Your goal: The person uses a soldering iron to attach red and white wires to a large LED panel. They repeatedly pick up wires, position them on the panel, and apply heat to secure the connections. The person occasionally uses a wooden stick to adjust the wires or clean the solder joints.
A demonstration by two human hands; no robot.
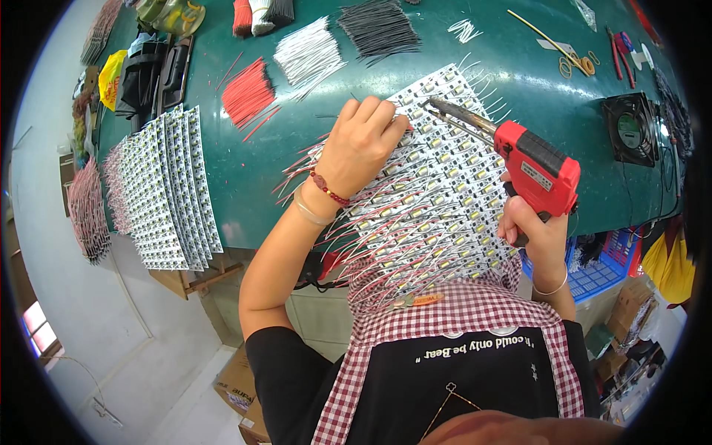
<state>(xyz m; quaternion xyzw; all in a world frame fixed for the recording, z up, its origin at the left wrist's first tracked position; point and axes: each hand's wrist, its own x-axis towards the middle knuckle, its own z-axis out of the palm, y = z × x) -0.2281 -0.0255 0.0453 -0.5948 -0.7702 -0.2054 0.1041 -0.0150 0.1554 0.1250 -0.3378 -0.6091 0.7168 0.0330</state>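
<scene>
My right hand (525, 220) grips the handle of a red and black soldering gun (540, 165). Its metal tip reaches left over the upper part of a white circuit board panel (445, 174), which bears rows of small yellowish components. Close to that tip, my left hand (363, 141) is closed in a pinch above the panel's left edge. A bit of red wire shows at its fingertips; the rest is covered by the fingers. Many red and white wires (371, 230) stick out along the panel's left side, and white ones (486, 89) along its upper right edge.
Loose red wires (248, 93), white wires (308, 53) and black wires (380, 31) lie in piles across the green table (311, 100). Stacked panels (167, 193) overhang its left edge. A black fan (629, 128), pliers (621, 55) and scissors (582, 63) are at right.
</scene>
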